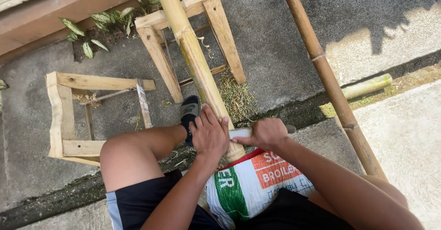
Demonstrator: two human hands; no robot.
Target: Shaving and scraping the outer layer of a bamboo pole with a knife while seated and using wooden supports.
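Observation:
A pale yellow bamboo pole [195, 55] slants from a wooden trestle [156, 44] at the top down to my lap. My left hand [209, 133] rests flat on the pole's lower end, fingers apart. My right hand [266, 133] is closed on the pale handle of a blade [240, 132] laid across the pole between both hands. The blade's edge is hidden by my left hand. The pole's end sits on a white sack [250, 184] with red and green print on my lap.
A second, browner bamboo pole [330, 83] slants along the right. A wooden frame [62, 115] lies on its side at left. My left foot in a dark shoe [189, 113] rests by the trestle. Shavings [236, 97] litter the concrete. A short green bamboo piece [367, 86] lies at right.

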